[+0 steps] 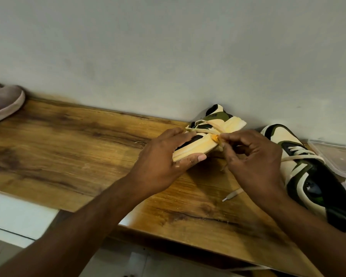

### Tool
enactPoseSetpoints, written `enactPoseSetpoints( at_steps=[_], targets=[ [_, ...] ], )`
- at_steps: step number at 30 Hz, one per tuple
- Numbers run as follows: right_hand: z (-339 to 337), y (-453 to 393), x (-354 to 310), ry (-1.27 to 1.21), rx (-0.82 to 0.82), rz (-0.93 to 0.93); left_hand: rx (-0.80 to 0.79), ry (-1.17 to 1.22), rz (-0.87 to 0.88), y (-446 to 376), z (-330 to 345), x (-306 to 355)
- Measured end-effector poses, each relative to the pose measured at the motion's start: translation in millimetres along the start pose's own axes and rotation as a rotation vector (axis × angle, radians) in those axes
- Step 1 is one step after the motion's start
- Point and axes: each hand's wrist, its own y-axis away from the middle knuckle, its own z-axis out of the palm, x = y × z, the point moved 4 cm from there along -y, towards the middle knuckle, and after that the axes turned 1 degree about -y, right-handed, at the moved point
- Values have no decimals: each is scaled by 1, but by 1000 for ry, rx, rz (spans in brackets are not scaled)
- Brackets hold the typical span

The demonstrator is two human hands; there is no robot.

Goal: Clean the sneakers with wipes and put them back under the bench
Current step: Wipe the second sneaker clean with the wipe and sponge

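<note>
Left hand (166, 154) has its grip clamped on the held sneaker (206, 134), centre of frame, just right of middle: fingers over the upper, thumb under the cream sole edge. Shoe is tipped on its side, sole edge toward the camera, probably so the midsole is exposed for wiping and doesn't slide on the bench (68, 140).

Right hand (254, 156) is curled, fingertips pinching a small orange-yellow wad (216, 138) against the sole. My read: it's the wipe, crumpled tight for spot scrubbing, but it's too small to confirm. So right grip is closed on the wad, not released.

Laces (208, 124) are loose and draped over the held shoe; one lace end (233, 194) trails on the bench below the right hand. Snag risk when the shoe gets turned.

Second sneaker (308, 176) lies on the bench at right of frame, toe toward the wall, just beside the right wrist. Parked close, likely next in the queue or already done; can't tell which.

Clear plastic container (336, 154) at the right edge, touching or just beside the second sneaker; can't say which. Contents not visible. A grey shoe (4, 102) sits at the left edge of frame, well apart.

Judgement: mid-cleaning. Both sneakers are on top of the bench, so the return under it isn't done yet.
</note>
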Motion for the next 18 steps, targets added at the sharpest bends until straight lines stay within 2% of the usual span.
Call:
enactPoseSetpoints(
  at_steps=[5,13,15,18],
  targets=[
    [6,0,-1,21,-59,52,-29,-19,-5,3,1,1],
    [17,24,-35,165,-185,-354,-134,122,22,2,-3,-4],
    [12,13,-17,224,-171,-328,-157,124,15,2,-3,-4],
    [-2,-10,12,249,-86,-175,-158,73,47,4,-3,-2]
  ],
)
